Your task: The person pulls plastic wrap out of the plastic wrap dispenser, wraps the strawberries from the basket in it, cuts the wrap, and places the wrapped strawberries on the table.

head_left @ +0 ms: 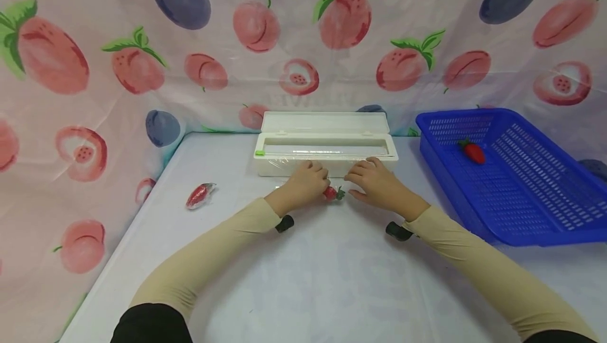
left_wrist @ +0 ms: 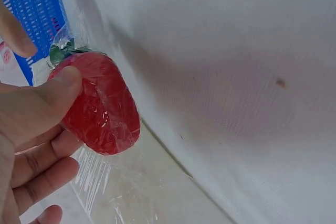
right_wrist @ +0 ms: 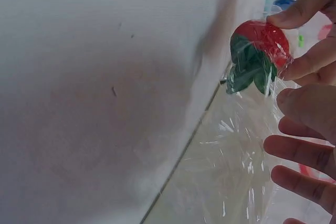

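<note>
Red strawberries (head_left: 329, 193), three, left hand (head_left: 304, 186) pinching one, seemingly wrapped

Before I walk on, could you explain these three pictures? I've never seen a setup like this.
There is no robot here, just a person's two bare hands. The wide picture looks down from the person's head; the two close ones are taken from the left and right wrists. The left hand pinches a strawberry wrapped in clear film. The right hand is open beside it. On the white table, a red wrapped piece lies to the left, a pale box with its lid raised stands behind the hands, and a blue basket holding a second strawberry is on the right.
</note>
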`<state>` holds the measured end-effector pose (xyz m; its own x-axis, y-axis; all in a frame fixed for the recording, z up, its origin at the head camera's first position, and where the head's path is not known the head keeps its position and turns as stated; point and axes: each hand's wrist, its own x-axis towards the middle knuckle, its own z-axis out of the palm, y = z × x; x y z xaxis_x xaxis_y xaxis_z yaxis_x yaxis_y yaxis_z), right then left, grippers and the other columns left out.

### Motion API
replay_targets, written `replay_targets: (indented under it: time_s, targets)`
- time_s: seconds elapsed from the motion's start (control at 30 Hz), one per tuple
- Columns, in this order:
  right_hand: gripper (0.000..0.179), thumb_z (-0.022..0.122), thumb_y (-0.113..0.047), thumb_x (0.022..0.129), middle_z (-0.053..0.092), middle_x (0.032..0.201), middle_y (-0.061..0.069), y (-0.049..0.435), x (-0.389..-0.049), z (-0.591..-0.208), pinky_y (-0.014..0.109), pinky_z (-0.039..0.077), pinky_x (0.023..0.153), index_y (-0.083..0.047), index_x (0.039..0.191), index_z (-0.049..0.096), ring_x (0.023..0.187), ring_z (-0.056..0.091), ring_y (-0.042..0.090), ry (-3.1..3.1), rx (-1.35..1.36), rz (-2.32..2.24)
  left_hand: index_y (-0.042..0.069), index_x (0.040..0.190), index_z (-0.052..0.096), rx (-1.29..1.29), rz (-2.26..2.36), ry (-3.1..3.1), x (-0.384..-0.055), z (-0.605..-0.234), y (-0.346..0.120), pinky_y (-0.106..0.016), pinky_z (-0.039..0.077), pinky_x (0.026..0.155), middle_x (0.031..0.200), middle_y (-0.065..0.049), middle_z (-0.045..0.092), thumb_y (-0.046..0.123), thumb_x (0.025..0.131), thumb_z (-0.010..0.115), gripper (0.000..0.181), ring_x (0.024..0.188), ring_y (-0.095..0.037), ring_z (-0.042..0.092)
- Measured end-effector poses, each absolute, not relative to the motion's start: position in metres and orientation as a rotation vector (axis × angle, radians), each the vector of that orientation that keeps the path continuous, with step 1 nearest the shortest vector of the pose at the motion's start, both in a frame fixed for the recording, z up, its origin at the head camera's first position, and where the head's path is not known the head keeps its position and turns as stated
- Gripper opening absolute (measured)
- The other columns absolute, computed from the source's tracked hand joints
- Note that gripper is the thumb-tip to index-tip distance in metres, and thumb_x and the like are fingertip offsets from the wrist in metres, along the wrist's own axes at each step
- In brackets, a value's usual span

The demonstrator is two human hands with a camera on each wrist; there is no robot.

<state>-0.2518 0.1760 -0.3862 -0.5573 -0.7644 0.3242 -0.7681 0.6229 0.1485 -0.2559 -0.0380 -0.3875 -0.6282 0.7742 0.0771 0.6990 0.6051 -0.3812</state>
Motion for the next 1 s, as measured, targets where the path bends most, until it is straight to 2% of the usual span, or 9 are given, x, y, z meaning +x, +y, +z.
replay_targets:
  time_s: [0.13, 0.27, 0.5, 0.77, 1.0]
  targets:
    - [0.031, 0.077, -0.024, 0.076, 0.069, 0.098, 0.007, 0.175, -0.252, -0.388, 0.055, 0.043, 0.092, -0.008, 0.100, 0.069, 0.099, 0.061, 0.027, -2.518, 1.230, 0.023, 0.020, 0.097, 0.072, -1.213, 0.461, -2.620, -0.252, -0.389, -0.038, -0.031, 0.042, 0.084, 0.096, 0.004, 0.066, 0.044, 0.083, 0.064, 0.029, 0.093, -0.015, 0.054]
    - [0.031, 0.077, -0.026, 0.076, 0.069, 0.097, 0.007, 0.174, -0.252, -0.389, 0.054, 0.044, 0.091, -0.008, 0.100, 0.069, 0.098, 0.061, 0.026, -2.520, 1.248, 0.016, 0.021, 0.099, 0.072, -1.241, 0.430, -2.694, -0.247, -0.392, -0.038, -0.030, 0.040, 0.080, 0.097, 0.005, 0.067, 0.051, 0.082, 0.061, 0.036, 0.091, -0.015, 0.054]
    - [0.029, 0.077, -0.026, 0.075, 0.070, 0.094, 0.004, 0.171, -0.250, -0.390, 0.051, 0.045, 0.091, -0.010, 0.098, 0.070, 0.096, 0.061, 0.024, -2.492, 1.283, 0.001, 0.020, 0.099, 0.071, -1.219, 0.345, -2.778, -0.244, -0.390, -0.039, -0.030, 0.038, 0.078, 0.096, 0.004, 0.067, 0.049, 0.083, 0.062, 0.034, 0.089, -0.015, 0.053]
    - [0.032, 0.080, -0.029, 0.071, 0.070, 0.093, -0.003, 0.165, -0.244, -0.397, 0.048, 0.042, 0.094, -0.014, 0.097, 0.070, 0.094, 0.059, 0.019, -2.352, 1.436, -0.078, 0.019, 0.104, 0.070, -1.221, 0.269, -2.833, -0.247, -0.395, -0.043, -0.032, 0.039, 0.085, 0.099, 0.003, 0.066, 0.047, 0.086, 0.059, 0.035, 0.095, -0.016, 0.055]
    - [0.035, 0.082, -0.030, 0.069, 0.070, 0.093, -0.002, 0.158, -0.241, -0.400, 0.047, 0.043, 0.093, -0.014, 0.098, 0.069, 0.093, 0.061, 0.018, -2.288, 1.462, -0.084, 0.020, 0.105, 0.071, -1.226, 0.158, -2.855, -0.250, -0.399, -0.048, -0.034, 0.040, 0.089, 0.099, 0.004, 0.066, 0.046, 0.087, 0.058, 0.034, 0.096, -0.016, 0.056]
